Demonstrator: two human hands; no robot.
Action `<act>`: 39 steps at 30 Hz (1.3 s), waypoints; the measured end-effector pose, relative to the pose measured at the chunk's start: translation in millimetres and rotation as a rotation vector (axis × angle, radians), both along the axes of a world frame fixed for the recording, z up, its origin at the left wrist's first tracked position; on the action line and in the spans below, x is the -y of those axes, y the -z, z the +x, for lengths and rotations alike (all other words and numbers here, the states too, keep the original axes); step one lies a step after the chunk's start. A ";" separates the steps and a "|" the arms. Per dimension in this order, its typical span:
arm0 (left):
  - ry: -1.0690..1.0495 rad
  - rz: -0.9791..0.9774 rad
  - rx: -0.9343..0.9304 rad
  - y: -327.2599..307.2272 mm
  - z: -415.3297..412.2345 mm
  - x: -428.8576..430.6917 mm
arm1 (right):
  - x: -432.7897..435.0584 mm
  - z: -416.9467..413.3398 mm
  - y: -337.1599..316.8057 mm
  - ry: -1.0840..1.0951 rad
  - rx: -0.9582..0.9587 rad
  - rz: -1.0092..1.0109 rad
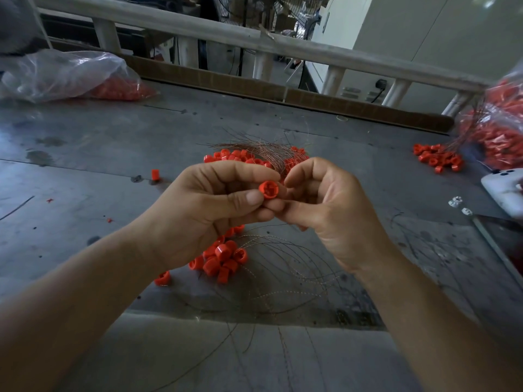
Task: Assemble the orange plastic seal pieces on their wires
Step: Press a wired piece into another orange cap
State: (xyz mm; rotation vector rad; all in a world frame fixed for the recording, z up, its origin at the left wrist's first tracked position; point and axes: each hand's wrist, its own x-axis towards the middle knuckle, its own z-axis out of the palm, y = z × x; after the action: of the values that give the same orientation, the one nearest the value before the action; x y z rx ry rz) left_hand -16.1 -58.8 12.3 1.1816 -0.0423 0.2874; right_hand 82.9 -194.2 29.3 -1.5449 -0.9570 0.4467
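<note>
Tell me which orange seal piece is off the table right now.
The round orange plastic seal piece pinched between the left hand's thumb and forefinger. Every other piece lies loose or bagged down on the grey table.

grey table (99, 142) | orange seal piles (223, 258) | wires (283, 267) | plastic bags (65, 75)

Both forearms rise from the lower corners to mid-frame, where the left hand (215, 205) pinches an orange seal piece (268, 189) and the right hand (334, 210), fingers curled, pinches its other side.
</note>
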 end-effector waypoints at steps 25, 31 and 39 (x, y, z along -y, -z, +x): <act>-0.074 -0.072 -0.023 0.2 0.8 -2.5 | 6.5 96.8 48.6 0.505 0.601 -0.607; -0.065 -0.050 -0.026 1.1 1.4 -3.6 | 9.7 95.0 41.1 0.525 0.530 -0.548; -0.093 -0.027 -0.045 -0.4 1.5 -2.7 | 15.7 80.4 19.2 0.422 0.196 -0.147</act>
State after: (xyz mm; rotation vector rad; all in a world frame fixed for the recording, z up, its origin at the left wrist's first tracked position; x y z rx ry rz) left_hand -14.6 -56.1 12.7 1.1641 0.0555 0.3418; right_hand 163.3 -209.9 10.0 -1.8949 -0.7270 0.0663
